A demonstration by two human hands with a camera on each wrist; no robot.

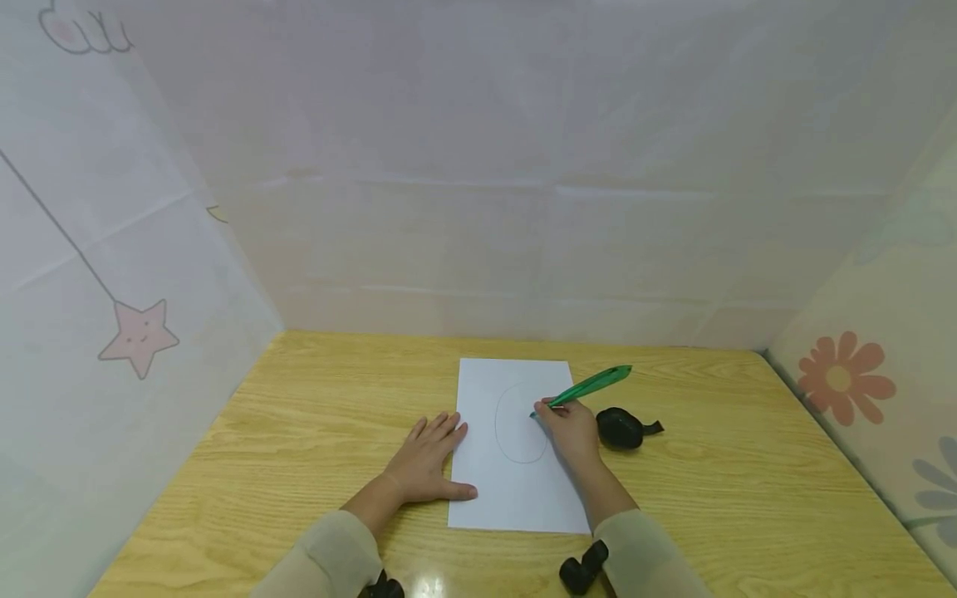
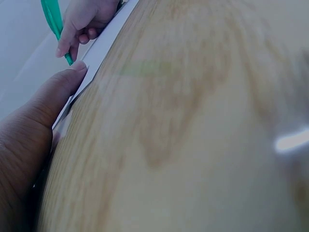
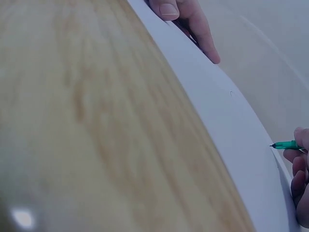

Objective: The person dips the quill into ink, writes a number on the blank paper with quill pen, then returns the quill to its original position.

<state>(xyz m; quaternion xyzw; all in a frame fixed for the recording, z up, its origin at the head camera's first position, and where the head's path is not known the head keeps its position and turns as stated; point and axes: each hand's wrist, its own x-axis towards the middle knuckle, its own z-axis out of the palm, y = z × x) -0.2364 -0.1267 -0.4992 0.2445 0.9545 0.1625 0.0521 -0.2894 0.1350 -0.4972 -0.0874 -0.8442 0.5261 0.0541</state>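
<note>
A white sheet of paper (image 1: 516, 507) lies on the wooden table with a thin oval outline (image 1: 497, 422) drawn on it. The right hand (image 1: 574, 433) pinches a green, leaf-shaped pen (image 1: 598, 382) between thumb and fingers. In the right wrist view the dark point of the pen (image 3: 285, 145) is right at the paper's surface, and in the head view it is by the oval's right side. Spread across the paper's left edge, the left hand (image 1: 426, 465) rests with straight fingers, its thumb on the sheet. In the left wrist view its thumb (image 2: 58, 89) overlaps the paper's edge.
A black rounded object (image 1: 620, 428) with a short tab lies on the table (image 1: 748, 482) just right of the right hand. Pale printed cloth (image 1: 478, 249) hangs behind the table and along both sides. Dark wrist devices (image 1: 583, 568) sit by the sleeves.
</note>
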